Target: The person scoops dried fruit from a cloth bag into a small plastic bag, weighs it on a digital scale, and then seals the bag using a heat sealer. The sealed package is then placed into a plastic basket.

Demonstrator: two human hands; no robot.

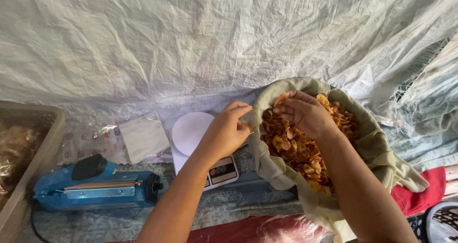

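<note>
I count two hands over one cloth-lined basket [381, 152] of fried chips [296, 147] (far too many to count). My right hand [305, 113] pinches one chip; my left hand [229, 128] curls around something at the rim. One white scale [191, 133], one blue sealer [95, 186] sit left.

1 head-worn camera looks steeply down, close over the floor mat [248, 209], facing the tarp wall [191, 38].
</note>
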